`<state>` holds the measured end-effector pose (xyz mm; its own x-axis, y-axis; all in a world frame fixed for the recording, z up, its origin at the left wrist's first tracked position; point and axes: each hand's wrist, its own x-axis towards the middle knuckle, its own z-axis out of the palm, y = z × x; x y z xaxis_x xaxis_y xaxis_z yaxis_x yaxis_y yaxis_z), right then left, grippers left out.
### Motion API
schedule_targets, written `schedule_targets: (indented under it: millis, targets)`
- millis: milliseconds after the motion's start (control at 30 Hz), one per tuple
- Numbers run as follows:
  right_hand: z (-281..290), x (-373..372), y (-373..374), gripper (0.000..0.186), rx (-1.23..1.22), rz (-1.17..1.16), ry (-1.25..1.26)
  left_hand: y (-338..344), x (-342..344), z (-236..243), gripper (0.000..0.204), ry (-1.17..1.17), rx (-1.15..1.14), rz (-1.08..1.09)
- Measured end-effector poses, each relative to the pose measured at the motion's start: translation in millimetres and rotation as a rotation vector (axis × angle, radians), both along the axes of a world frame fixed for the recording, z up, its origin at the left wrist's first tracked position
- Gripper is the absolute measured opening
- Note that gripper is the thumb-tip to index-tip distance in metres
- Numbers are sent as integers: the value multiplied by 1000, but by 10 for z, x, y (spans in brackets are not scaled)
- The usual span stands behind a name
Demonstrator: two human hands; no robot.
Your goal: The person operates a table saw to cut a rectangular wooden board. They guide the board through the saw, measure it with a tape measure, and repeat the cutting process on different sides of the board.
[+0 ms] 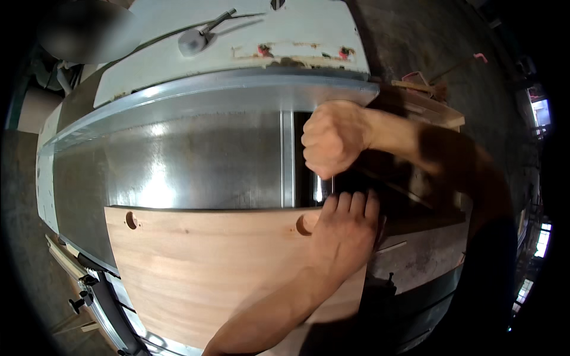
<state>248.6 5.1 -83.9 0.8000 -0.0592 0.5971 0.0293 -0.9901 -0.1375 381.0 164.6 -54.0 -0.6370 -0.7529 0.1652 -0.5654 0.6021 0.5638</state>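
**Head view: left hand (347,237) on a wooden board (196,255), right hand (334,139) balled up just beyond**

Far left of both hands, a black-knobbed rail (107,302), cut off by the lower rim; farther up that side, a pale round shape (89,32), too blurred to name. Left of the right hand, a metal table (196,160), with a metal fence (208,95) behind and a grey lever (193,41) beyond that. Under the left hand and reaching well left of it, the board, its lower part running under the forearm and out of view. Just beside that hand, a round hole (304,224). Left palm down near the far right corner, fingertips past the edge, thumb hidden; cannot tell whether clamped. Right fingers folded together; cannot tell whether around anything. Right of both, deep shadow, then a wooden strip (448,115), hard to make out.
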Motion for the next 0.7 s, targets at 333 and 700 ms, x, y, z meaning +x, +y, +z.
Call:
schedule_targets:
  millis: [333, 700]
  targets:
    - [696, -530, -526, 39, 141, -924, -637, -33, 130, -48, 41, -13, -57, 94]
    - [-726, -1602, -1566, 63, 855, -1385, -665, -26, 51, -50, 42, 38, -93, 15]
